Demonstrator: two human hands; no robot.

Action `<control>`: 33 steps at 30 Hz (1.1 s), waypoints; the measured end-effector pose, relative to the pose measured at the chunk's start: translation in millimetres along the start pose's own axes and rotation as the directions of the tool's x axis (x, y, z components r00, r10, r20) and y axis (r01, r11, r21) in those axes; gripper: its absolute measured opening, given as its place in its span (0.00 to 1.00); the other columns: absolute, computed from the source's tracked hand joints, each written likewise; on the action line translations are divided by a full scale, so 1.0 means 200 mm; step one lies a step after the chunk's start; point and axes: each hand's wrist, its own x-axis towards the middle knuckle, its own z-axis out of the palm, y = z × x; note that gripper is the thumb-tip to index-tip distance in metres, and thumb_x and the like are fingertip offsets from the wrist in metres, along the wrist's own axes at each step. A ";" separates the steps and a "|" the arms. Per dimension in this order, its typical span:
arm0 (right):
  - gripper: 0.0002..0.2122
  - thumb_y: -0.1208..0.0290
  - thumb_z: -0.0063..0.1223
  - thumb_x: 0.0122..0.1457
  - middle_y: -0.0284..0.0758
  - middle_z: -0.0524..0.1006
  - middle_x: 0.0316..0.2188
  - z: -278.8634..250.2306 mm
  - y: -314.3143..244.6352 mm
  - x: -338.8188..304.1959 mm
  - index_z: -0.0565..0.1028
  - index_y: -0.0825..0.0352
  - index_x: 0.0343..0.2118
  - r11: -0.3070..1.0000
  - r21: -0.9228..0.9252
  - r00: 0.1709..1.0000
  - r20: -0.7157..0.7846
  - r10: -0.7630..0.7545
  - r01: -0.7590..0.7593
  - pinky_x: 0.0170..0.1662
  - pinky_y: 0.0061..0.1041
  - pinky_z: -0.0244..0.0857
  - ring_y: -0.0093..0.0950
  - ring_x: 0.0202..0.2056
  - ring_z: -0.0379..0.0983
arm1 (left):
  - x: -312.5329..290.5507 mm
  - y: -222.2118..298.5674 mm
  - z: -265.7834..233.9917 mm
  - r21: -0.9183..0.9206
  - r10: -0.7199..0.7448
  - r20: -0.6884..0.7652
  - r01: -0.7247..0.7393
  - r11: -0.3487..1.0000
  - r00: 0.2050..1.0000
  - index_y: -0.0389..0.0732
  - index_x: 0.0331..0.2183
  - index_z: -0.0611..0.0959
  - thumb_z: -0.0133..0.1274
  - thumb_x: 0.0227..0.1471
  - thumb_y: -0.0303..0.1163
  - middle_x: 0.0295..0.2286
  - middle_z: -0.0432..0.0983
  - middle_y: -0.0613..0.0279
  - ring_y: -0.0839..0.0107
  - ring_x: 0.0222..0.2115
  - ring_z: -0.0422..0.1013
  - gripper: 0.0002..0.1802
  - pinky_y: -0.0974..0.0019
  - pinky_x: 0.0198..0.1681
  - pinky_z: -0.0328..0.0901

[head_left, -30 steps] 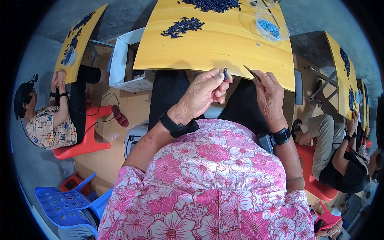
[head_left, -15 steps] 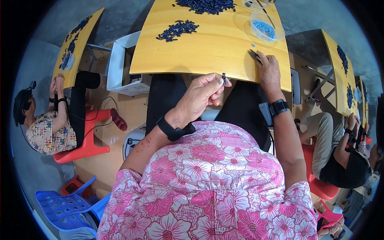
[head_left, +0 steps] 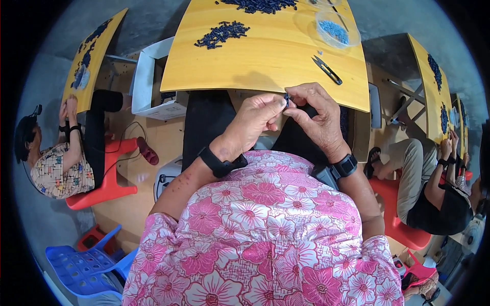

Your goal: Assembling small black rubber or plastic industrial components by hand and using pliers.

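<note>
Pinching a tiny dark part (head_left: 287, 98) between my two hands, I have it just below the near edge of the yellow table (head_left: 265, 61). The part is small, blackish-blue and mostly hidden by fingertips, so I cannot tell its shape. My left hand (head_left: 258, 120) is closed, thumb and forefinger nipped on the part; my right hand (head_left: 317, 118) is curled, its fingertips meeting the same part from the other side.

Half a second ago my right hand lay out on the table edge by the tweezers (head_left: 327, 70), and my left held the part alone. Now the right has come back to join the left, and the tweezers lie on the table, just beyond my right hand.

Counting: one part in hand, one pair of tweezers, one clear dish (head_left: 337, 29) of blue bits farther out beyond the right hand, and two heaps of dark parts, one pile (head_left: 222, 34) beyond my left hand, one (head_left: 260, 5) at the far edge.
</note>
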 end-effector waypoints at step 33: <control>0.16 0.76 0.56 0.52 0.42 0.72 0.33 -0.01 -0.06 -0.03 0.71 0.63 0.45 0.991 -0.130 0.993 0.112 -0.026 0.041 0.40 0.35 0.66 0.43 0.36 0.71 | -0.01 -0.01 0.07 0.618 0.487 0.065 -0.419 0.666 0.871 0.36 0.49 0.76 0.64 0.47 0.29 0.30 0.73 0.67 0.82 0.28 0.68 0.26 0.78 0.34 0.66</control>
